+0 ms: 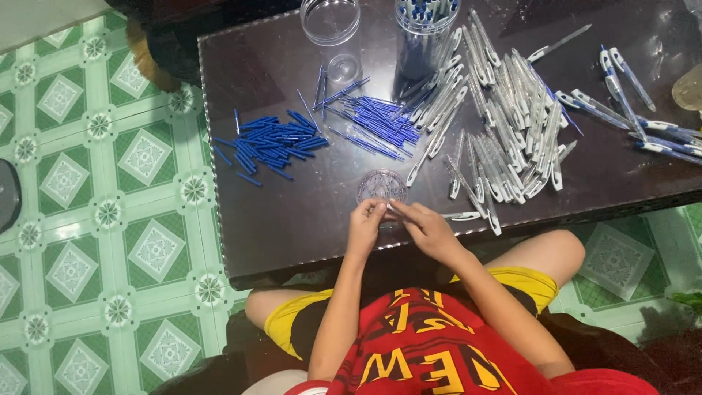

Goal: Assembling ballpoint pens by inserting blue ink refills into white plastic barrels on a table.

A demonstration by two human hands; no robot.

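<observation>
My left hand (365, 223) and my right hand (424, 227) meet at the near edge of a dark glossy table (278, 212). Together they pinch a clear pen barrel (457, 215) that sticks out to the right of my right hand. Just beyond my fingers stands a small clear round container (380, 184) with tiny parts in it. A pile of short blue pen pieces (274, 143) lies at the left, thin blue refills (373, 121) lie in the middle, and a big heap of clear pen barrels (504, 124) lies to the right.
A tall clear jar (424, 33) with blue-tipped pens and a clear round lid (330, 20) stand at the table's far edge. Several finished pens (643, 117) lie at the far right. Green patterned floor tiles (110, 219) surround the table. My knees tuck under its near edge.
</observation>
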